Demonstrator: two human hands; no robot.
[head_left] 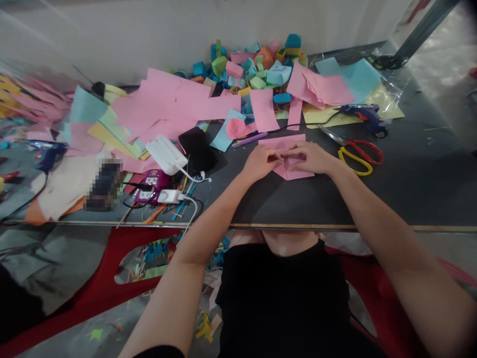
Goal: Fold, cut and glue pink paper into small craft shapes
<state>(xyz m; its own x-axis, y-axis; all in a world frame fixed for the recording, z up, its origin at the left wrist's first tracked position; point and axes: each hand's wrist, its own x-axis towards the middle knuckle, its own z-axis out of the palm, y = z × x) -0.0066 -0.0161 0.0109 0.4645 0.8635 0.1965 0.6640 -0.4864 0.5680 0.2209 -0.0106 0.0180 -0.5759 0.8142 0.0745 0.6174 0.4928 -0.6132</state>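
A pink paper sheet [286, 171] lies on the dark table [410, 189] in front of me. My left hand [260, 162] rests on its left part with fingers curled and pinched on a fold. My right hand [311, 157] presses on the sheet's right part, fingers closed over the same fold. The two hands meet fingertip to fingertip at the middle of the sheet.
Red-and-yellow scissors [357, 154] and a blue glue gun [367, 117] lie to the right. Loose pink, blue and yellow sheets [175, 107] and several folded paper pieces [253, 64] fill the back. A black phone [197, 149], white power bank [166, 155] and cables sit left.
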